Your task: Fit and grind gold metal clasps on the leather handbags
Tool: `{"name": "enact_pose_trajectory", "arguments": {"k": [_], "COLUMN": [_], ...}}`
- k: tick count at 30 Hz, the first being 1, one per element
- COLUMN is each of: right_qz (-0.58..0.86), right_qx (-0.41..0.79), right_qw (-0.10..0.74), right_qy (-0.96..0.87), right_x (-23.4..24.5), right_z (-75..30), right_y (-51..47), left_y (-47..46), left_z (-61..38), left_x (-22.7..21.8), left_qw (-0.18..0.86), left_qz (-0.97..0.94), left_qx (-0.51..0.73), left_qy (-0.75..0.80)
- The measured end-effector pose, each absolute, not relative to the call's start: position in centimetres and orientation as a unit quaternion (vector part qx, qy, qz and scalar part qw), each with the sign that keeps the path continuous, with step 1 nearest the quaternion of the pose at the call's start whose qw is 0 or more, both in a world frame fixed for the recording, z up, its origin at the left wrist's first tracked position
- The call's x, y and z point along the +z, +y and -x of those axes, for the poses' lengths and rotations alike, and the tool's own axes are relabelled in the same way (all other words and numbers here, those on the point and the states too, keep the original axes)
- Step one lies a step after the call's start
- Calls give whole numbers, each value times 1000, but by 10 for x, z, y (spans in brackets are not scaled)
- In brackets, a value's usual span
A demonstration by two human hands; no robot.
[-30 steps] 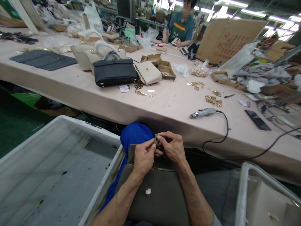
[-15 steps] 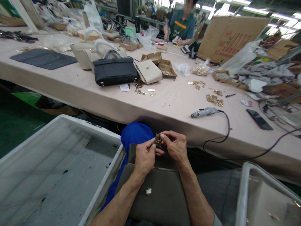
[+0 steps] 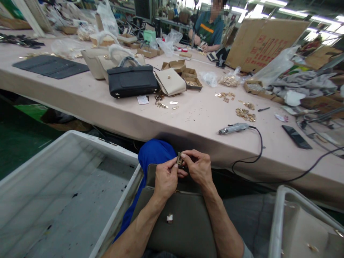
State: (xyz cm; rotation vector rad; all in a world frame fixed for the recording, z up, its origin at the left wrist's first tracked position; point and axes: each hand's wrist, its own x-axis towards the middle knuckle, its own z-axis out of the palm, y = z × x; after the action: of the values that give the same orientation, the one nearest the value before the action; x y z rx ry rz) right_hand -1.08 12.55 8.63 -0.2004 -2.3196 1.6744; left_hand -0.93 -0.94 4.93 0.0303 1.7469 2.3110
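Note:
A grey-brown handbag (image 3: 185, 229) lies across my lap with its flap opened away from me. At the far edge of the flap, my left hand (image 3: 166, 179) pinches a small metal clasp plate (image 3: 179, 159) between thumb and fingers. My right hand (image 3: 199, 165) is closed on the same plate from the other side, thumb and forefinger near its upper edge. The plate has a slot through it and shows a pale gold face; part of it is hidden by fingertips. A small metal catch with a white wrapping (image 3: 169, 218) sits on the bag's front.
On the table ahead lie a grey electric screwdriver (image 3: 233, 128) with its cord, a phone (image 3: 296, 136) and piles of gold fittings (image 3: 245, 115). A black handbag (image 3: 133, 81) stands further back. White bins (image 3: 118, 211) flank me. Across the table, a co-worker (image 3: 209, 30) handles something.
The clasp plate between my fingers is now seated closer together, its gold face showing where a brownish part showed before. My right fingers have shifted slightly left; the bag stays put.

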Motion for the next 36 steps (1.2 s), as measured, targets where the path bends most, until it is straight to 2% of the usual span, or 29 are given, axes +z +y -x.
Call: {"name": "enact_pose_trajectory", "arguments": {"k": [9, 19, 25, 30, 36], "right_qz": [74, 33, -90, -114, -100], "right_qx": [571, 562, 575, 645, 638], "right_qw": [139, 143, 16, -78, -14], "right_qy": [-806, -814, -813, -751, -763], "right_x": [88, 78, 89, 93, 106], "right_z": [11, 14, 13, 19, 9], "right_y": [124, 131, 153, 167, 158], "left_y": [-10, -8, -12, -16, -16], "left_z": [9, 8, 8, 13, 3], "left_x": [52, 54, 49, 51, 65], "left_qw": [122, 77, 86, 99, 62], "left_qz": [-6, 16, 7, -7, 17], "left_qx": [794, 793, 802, 803, 738], "left_qy": [596, 604, 592, 588, 672]}}
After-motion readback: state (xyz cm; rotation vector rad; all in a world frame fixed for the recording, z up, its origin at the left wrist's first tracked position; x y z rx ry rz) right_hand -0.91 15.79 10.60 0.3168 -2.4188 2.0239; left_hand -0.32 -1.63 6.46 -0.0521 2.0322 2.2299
